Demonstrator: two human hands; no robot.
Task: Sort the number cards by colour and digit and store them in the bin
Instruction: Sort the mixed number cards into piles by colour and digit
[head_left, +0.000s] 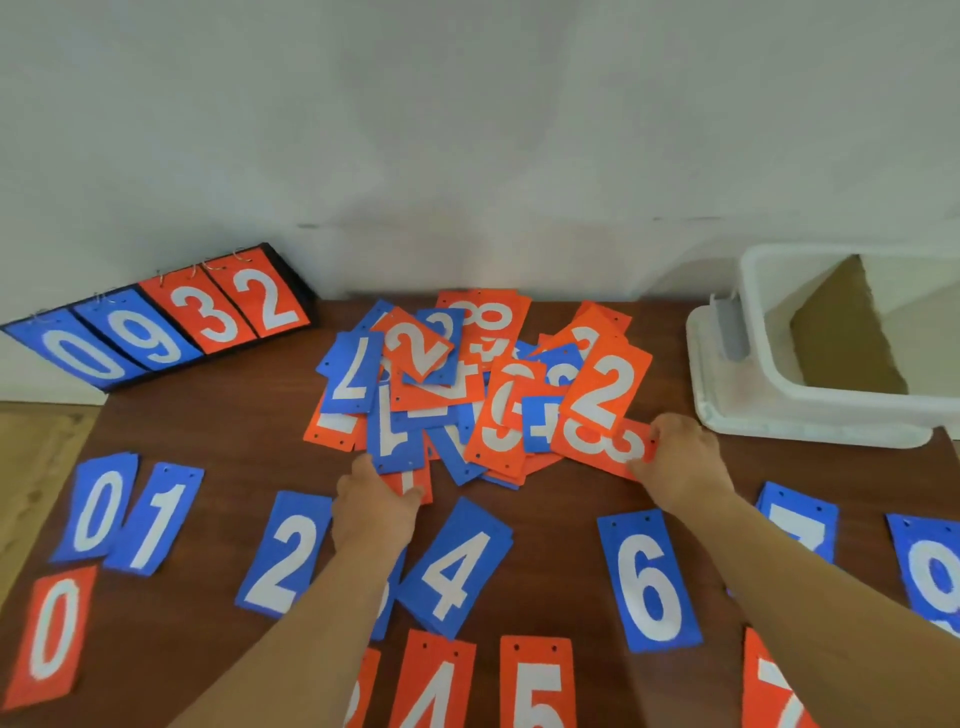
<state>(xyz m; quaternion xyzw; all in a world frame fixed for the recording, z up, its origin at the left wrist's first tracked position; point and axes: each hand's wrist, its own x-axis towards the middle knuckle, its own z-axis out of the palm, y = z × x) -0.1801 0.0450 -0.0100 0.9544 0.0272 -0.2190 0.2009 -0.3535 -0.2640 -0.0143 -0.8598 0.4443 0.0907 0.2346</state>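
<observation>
Cards sit in a pile (441, 395) mid-table. Your right hand (680, 462) pinches the orange 3 card (597, 444) at the pile's edge — slide it out slowly. Your left hand (376, 512) touches the pile — grip unclear.

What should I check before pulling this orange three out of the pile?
1. Grip: right hand pinches orange 3, ok.
2. Release: orange 3 free of pile, not ok; orange 2 lies over its far edge.
3. Other hand: left hand free, not ok; it touches an orange card at the pile's near edge.
4. Spot left of orange 4: cannot tell, left arm hides it.
5. Open bin: ok.
</observation>
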